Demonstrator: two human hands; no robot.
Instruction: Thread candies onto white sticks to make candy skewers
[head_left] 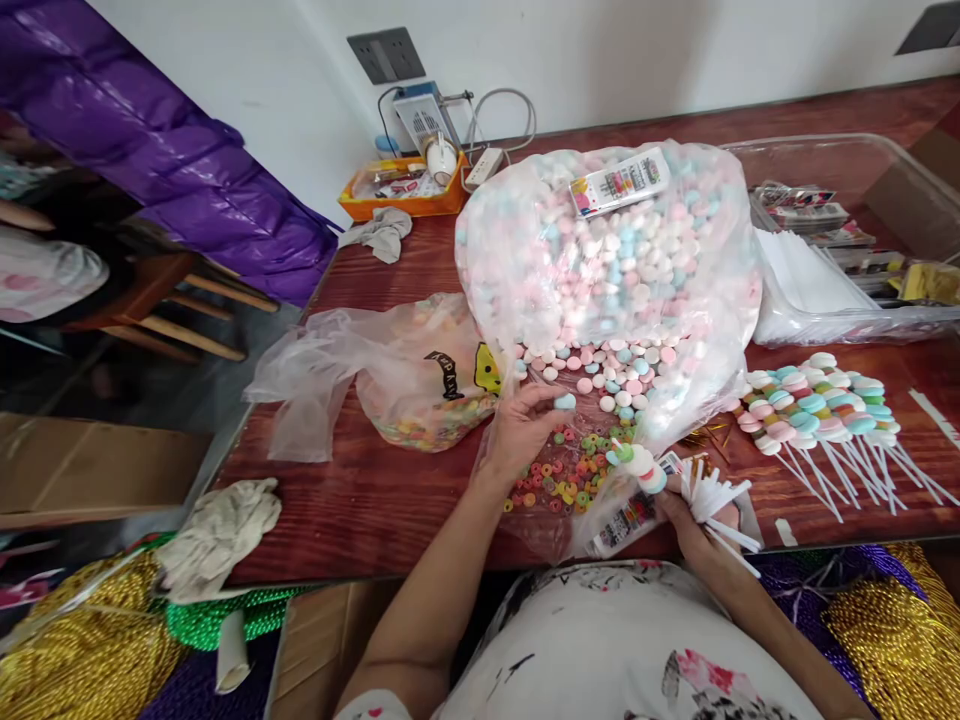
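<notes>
My left hand (516, 432) pinches a pale blue round candy (565, 402) between thumb and fingertips, above loose colourful ring candies (559, 485) on clear plastic. My right hand (688, 518) is closed around a bunch of white sticks (716, 500). At that hand, one stick carries threaded candies (637, 465), with white, green and blue pieces showing. Behind both hands lies a big clear bag (607, 250) full of pink, white and blue round candies, some spilling from its mouth. Finished-looking candy skewers (817, 405) lie piled to the right, their white sticks pointing towards me.
A tied bag of ring candies (420, 420) lies left of my left hand. Further back stand an orange tray (405, 205) and a power strip (484, 168). A clear plastic bin (817, 325) with white sheets is at right. A cloth (217, 530) hangs at the table's left edge.
</notes>
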